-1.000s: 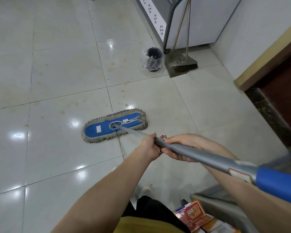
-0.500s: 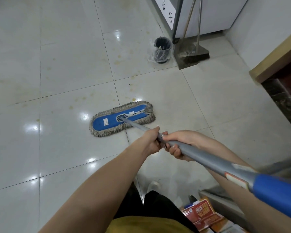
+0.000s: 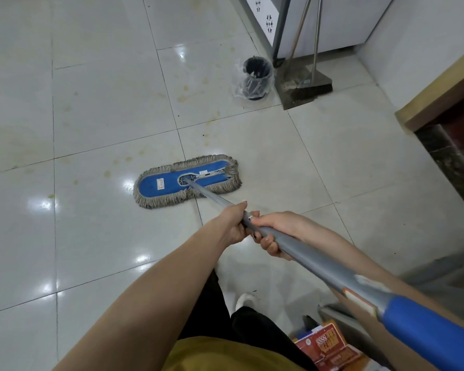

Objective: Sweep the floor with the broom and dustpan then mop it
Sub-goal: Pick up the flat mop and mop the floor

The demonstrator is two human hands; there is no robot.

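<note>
On the floor [image 3: 91, 108] rests one mop [image 3: 158, 184], left grip [image 3: 232, 223] and right grip [image 3: 275, 232] both curled round its handle [image 3: 319, 261].

I see a floor [image 3: 91, 108] of pale, glossy tiles with dark grout lines and patches of lamp glare. Yellowish stains [image 3: 184, 97] dot the tiles toward the far edge and left of the middle. The mop [image 3: 158, 184] lies flat near the middle, its blue pad and grey fringe across a grout line. Toward the far right corner a small dark bin [image 3: 255, 76] in a clear liner stands just beside a metal dustpan [image 3: 295, 100], with the broom [image 3: 315, 87] bristles down at the pan. A white shoe [image 3: 245, 301] stands near the near edge.
</note>
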